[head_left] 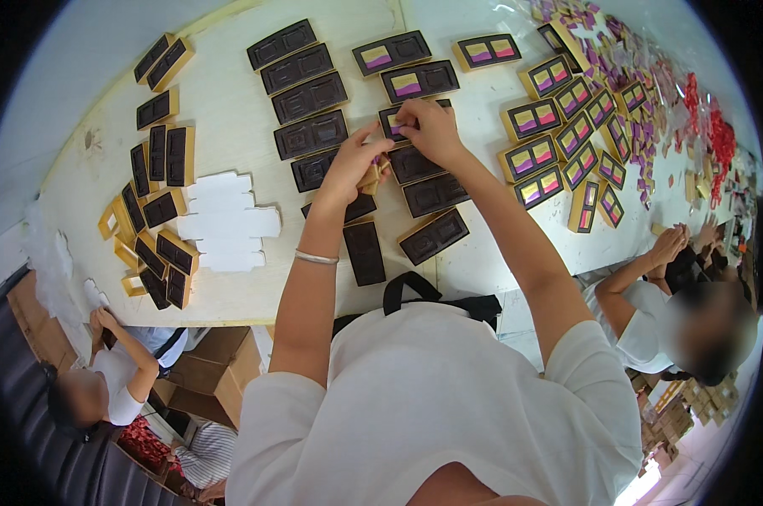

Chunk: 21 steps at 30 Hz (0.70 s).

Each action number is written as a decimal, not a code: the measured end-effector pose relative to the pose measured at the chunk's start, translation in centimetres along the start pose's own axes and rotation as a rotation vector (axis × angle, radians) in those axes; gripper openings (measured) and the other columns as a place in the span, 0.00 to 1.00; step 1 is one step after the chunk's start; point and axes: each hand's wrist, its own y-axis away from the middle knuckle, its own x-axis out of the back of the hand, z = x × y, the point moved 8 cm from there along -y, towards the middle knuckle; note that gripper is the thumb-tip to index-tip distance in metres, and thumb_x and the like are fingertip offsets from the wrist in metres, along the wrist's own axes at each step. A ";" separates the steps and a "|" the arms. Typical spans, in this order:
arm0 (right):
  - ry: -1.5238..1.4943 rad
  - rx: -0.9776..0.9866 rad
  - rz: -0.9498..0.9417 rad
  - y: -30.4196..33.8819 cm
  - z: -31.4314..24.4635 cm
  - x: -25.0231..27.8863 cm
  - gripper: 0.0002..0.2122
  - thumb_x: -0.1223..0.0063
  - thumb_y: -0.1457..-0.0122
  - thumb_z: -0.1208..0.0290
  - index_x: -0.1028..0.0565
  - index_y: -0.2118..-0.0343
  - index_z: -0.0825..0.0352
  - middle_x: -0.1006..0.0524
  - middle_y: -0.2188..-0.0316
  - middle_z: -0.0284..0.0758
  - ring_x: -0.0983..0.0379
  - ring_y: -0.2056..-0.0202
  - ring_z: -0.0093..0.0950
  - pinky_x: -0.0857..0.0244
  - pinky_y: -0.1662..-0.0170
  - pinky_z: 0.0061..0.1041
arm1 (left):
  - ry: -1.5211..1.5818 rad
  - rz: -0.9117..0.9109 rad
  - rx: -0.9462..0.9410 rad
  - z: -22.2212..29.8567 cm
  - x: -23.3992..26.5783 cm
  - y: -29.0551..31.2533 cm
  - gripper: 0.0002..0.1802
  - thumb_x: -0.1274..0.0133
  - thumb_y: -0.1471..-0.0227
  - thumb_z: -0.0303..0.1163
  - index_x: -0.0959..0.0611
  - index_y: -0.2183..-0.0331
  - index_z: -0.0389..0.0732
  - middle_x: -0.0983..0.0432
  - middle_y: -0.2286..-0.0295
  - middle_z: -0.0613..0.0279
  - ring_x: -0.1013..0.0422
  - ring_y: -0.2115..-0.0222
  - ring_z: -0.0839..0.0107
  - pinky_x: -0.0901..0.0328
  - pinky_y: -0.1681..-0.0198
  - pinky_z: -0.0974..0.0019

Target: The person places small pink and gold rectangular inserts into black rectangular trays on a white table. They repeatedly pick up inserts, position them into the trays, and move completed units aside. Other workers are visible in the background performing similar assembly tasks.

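Note:
My left hand (352, 164) is closed around a few small gold-and-purple wrapped squares (371, 175), partly covered by its fingers. Just to its right, my right hand (432, 131) bends over a gold-sided box with a black tray (441, 103). Its fingertips are pinched together at the tray's left compartment, where a yellow-and-purple square (391, 124) shows; whether they grip a piece is hidden. Beyond, two boxes hold a square in the left compartment only, like this box (419, 82). Nearer me in that column, boxes with bare black trays (435, 196) lie at slight angles.
Another column of bare-tray boxes (311, 135) stands to the left. Flat white card pieces (225, 221) and more boxes (179, 156) lie farther left. Filled boxes (533, 156) cluster at right, before a heap of loose squares (605, 59). Co-workers' hands (670, 244) are at the right edge.

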 end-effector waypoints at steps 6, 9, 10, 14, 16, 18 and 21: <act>-0.268 -0.061 -0.066 0.2 -0.3 0.7 0.08 0.42 0.55 0.71 0.26 0.71 0.63 0.27 0.74 0.30 0.31 0.71 0.25 0.42 0.66 0.26 | 0.443 -0.171 -0.027 1.5 -0.8 1.7 0.27 0.51 0.52 0.42 0.32 0.51 0.43 0.29 0.77 0.64 0.33 0.83 0.77 0.40 0.87 0.78; -0.905 -0.054 -0.024 3.8 -3.6 2.0 0.11 0.44 0.50 0.72 0.27 0.65 0.70 0.29 0.68 0.33 0.32 0.69 0.20 0.37 0.66 0.19 | 0.411 -0.130 -0.044 1.6 -1.3 2.9 0.21 0.51 0.52 0.43 0.28 0.56 0.45 0.29 0.78 0.65 0.31 0.83 0.75 0.41 0.88 0.79; -0.716 0.020 -0.033 4.9 -6.3 3.5 0.11 0.45 0.50 0.73 0.27 0.63 0.70 0.29 0.67 0.33 0.32 0.68 0.21 0.36 0.65 0.19 | 0.406 -0.114 -0.043 1.3 -1.3 3.2 0.20 0.49 0.52 0.43 0.28 0.57 0.46 0.30 0.79 0.65 0.31 0.84 0.74 0.41 0.88 0.78; -0.929 -0.080 -0.136 7.5 -6.9 2.2 0.12 0.47 0.49 0.76 0.28 0.61 0.72 0.30 0.64 0.34 0.32 0.68 0.20 0.36 0.66 0.18 | 0.309 -0.092 -0.042 0.5 -1.9 4.1 0.19 0.52 0.51 0.45 0.28 0.59 0.45 0.29 0.77 0.67 0.31 0.82 0.79 0.42 0.88 0.78; -0.981 -0.109 -0.163 8.3 -6.5 2.4 0.11 0.48 0.48 0.76 0.28 0.61 0.71 0.31 0.61 0.34 0.32 0.70 0.19 0.37 0.66 0.19 | 0.313 -0.157 -0.018 0.4 -2.6 5.0 0.20 0.53 0.50 0.45 0.27 0.60 0.42 0.28 0.75 0.66 0.31 0.81 0.79 0.42 0.88 0.79; -1.070 -0.094 -0.082 8.9 -5.7 2.9 0.11 0.47 0.50 0.77 0.27 0.62 0.71 0.31 0.60 0.34 0.33 0.66 0.20 0.37 0.62 0.20 | 0.360 -0.219 0.013 0.4 -3.4 5.7 0.20 0.53 0.50 0.45 0.26 0.61 0.41 0.27 0.74 0.66 0.30 0.81 0.78 0.42 0.88 0.80; -1.113 -0.014 0.151 9.4 -5.0 5.0 0.12 0.44 0.52 0.76 0.26 0.63 0.69 0.31 0.59 0.34 0.34 0.59 0.22 0.38 0.59 0.22 | 0.402 -0.256 0.067 0.9 -3.8 6.7 0.18 0.52 0.50 0.44 0.25 0.63 0.40 0.27 0.74 0.65 0.30 0.81 0.78 0.42 0.88 0.82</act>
